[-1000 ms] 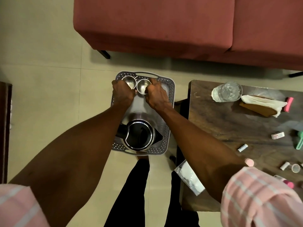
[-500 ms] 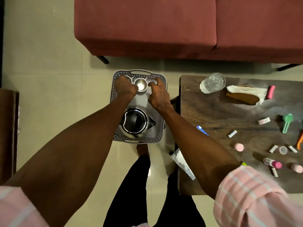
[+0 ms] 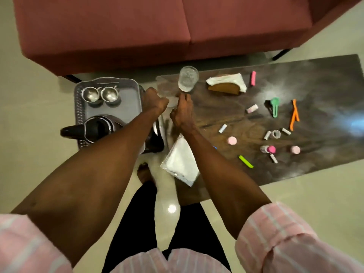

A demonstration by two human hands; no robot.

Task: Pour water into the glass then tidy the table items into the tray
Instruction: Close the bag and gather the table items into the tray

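Left hand (image 3: 155, 101) curls empty; right hand (image 3: 182, 110) hangs relaxed just short of the glass (image 3: 187, 78), which a clumsy reach could tip off the desk (image 3: 246, 115) edge.

Both bare forearms reach from rolled pink striped sleeves at the lower corners toward the frame's centre, the left hand (image 3: 155, 100) curled into a loose fist, the right hand (image 3: 182, 111) beside it with fingers extended upward

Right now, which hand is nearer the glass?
Right. The right hand sits just below the glass, fingertips almost at its base. The left hand is further off to the glass's left, by the tray edge.
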